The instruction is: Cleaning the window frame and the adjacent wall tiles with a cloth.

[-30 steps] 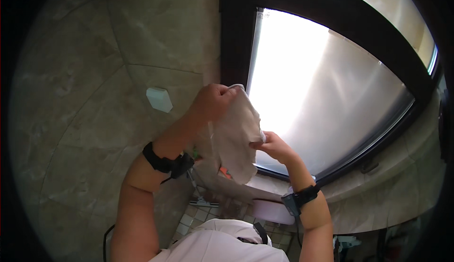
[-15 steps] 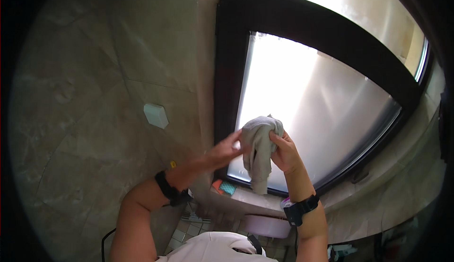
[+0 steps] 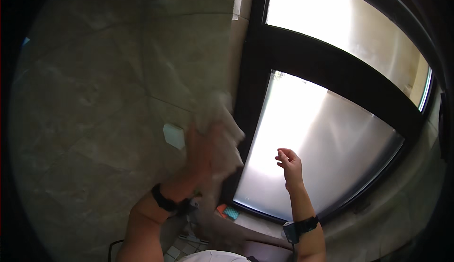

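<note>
A grey cloth (image 3: 229, 150), smeared by motion, is in my left hand (image 3: 203, 143) in front of the tiled wall, close to the dark window frame. The left fingers are blurred, but the cloth goes along with that hand. In front of the frosted window pane (image 3: 331, 134), my right hand (image 3: 290, 163) is raised with loosely bent fingers, open and holding nothing. Dark bands circle both of my forearms.
A white box-shaped fitting (image 3: 174, 136) sits on the tiled wall (image 3: 94, 120) by my left hand. An orange and teal sponge (image 3: 231, 212) lies on the sill below the window. A pale pink basin (image 3: 267, 251) shows low down.
Both hands held the cloth before. My right hand has let go, and my left has swung the cloth left, off the window toward the wall. The view has shifted a little.
</note>
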`<action>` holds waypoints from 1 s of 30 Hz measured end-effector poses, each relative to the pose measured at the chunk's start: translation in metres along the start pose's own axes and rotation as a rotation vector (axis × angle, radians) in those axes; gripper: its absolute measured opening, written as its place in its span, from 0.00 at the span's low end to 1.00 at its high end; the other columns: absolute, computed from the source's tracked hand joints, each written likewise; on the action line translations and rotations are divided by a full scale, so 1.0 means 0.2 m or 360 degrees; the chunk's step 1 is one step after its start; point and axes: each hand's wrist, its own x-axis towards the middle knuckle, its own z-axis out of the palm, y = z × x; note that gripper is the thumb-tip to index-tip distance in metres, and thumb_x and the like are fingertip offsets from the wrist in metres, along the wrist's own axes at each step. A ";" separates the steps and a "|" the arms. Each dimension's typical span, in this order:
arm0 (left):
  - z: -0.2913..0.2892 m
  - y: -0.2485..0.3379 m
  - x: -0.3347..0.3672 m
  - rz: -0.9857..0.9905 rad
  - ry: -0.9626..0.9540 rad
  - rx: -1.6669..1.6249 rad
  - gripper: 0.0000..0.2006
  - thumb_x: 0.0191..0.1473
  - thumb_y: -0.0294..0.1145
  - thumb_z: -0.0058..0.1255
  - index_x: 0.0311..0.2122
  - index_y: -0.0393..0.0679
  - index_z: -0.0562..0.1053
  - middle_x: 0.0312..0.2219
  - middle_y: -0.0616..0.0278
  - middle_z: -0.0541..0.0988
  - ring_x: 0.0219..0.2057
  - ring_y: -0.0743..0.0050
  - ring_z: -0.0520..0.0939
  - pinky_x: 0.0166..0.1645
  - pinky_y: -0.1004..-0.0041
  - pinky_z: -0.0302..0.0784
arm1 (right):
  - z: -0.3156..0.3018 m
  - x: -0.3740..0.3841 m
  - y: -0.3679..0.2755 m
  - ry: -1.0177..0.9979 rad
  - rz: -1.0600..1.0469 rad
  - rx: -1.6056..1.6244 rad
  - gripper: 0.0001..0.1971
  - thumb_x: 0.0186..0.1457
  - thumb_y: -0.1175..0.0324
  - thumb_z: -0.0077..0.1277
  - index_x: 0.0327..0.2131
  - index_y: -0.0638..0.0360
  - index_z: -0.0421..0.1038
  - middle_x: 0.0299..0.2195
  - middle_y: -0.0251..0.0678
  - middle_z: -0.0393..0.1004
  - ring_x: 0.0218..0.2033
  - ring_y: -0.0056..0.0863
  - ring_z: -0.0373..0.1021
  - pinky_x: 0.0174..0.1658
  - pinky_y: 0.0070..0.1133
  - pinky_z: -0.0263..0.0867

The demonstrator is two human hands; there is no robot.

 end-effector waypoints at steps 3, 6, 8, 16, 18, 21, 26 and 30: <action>-0.10 0.19 0.23 0.0816 0.0528 0.0148 0.27 0.49 0.39 0.62 0.49 0.32 0.68 0.47 0.40 0.71 0.48 0.48 0.74 0.50 0.58 0.71 | 0.05 0.04 0.01 -0.0040 -0.0083 -0.0066 0.13 0.58 0.64 0.54 0.42 0.62 0.75 0.33 0.32 0.75 0.35 0.19 0.69 0.38 0.19 0.67; -0.05 0.30 0.53 0.1507 0.1028 0.0871 0.26 0.51 0.36 0.60 0.50 0.30 0.67 0.53 0.33 0.66 0.54 0.38 0.68 0.57 0.53 0.63 | 0.10 0.08 0.01 -0.0104 -0.0095 -0.0139 0.12 0.58 0.66 0.54 0.42 0.62 0.75 0.34 0.33 0.73 0.37 0.21 0.70 0.39 0.18 0.67; 0.00 0.29 0.59 0.1836 0.1152 0.1173 0.26 0.52 0.34 0.58 0.51 0.29 0.66 0.56 0.32 0.63 0.56 0.34 0.65 0.60 0.51 0.59 | 0.17 0.10 0.00 -0.0112 -0.0324 -0.0312 0.11 0.58 0.66 0.54 0.42 0.61 0.75 0.39 0.37 0.71 0.38 0.25 0.72 0.39 0.20 0.67; -0.07 -0.29 0.36 0.1823 -0.0040 0.1120 0.16 0.60 0.37 0.45 0.50 0.39 0.72 0.60 0.37 0.61 0.59 0.33 0.64 0.59 0.42 0.57 | 0.27 0.18 -0.03 0.0251 -0.1005 -0.0803 0.24 0.61 0.62 0.50 0.60 0.52 0.62 0.58 0.51 0.60 0.59 0.45 0.60 0.57 0.35 0.63; -0.14 -0.42 0.32 0.1921 -0.0082 0.1288 0.17 0.61 0.37 0.45 0.50 0.41 0.72 0.60 0.38 0.61 0.58 0.32 0.65 0.58 0.41 0.58 | 0.32 0.21 -0.07 0.0253 -0.1040 -0.0973 0.30 0.61 0.60 0.50 0.65 0.49 0.54 0.62 0.53 0.53 0.63 0.50 0.54 0.61 0.39 0.57; -0.14 -0.49 0.37 0.1806 -0.0146 0.1423 0.19 0.60 0.40 0.46 0.54 0.45 0.69 0.61 0.33 0.58 0.58 0.31 0.65 0.57 0.39 0.58 | 0.37 0.28 -0.13 0.0376 -0.1313 -0.1270 0.32 0.60 0.58 0.51 0.65 0.48 0.52 0.65 0.52 0.48 0.66 0.51 0.48 0.63 0.41 0.52; 0.19 -0.17 0.51 0.1977 0.0295 0.1289 0.25 0.59 0.41 0.44 0.56 0.33 0.63 0.60 0.20 0.49 0.59 0.20 0.58 0.60 0.42 0.56 | 0.44 0.39 -0.17 0.0360 -0.1444 -0.1566 0.34 0.57 0.56 0.52 0.65 0.46 0.53 0.68 0.50 0.40 0.69 0.49 0.38 0.67 0.43 0.38; 0.37 0.34 0.69 0.2087 0.0402 0.1031 0.29 0.63 0.42 0.42 0.62 0.32 0.57 0.63 0.25 0.46 0.64 0.25 0.50 0.66 0.45 0.46 | 0.49 0.45 -0.15 0.0315 -0.1373 -0.1588 0.34 0.57 0.53 0.51 0.65 0.45 0.53 0.69 0.49 0.40 0.70 0.47 0.37 0.68 0.43 0.33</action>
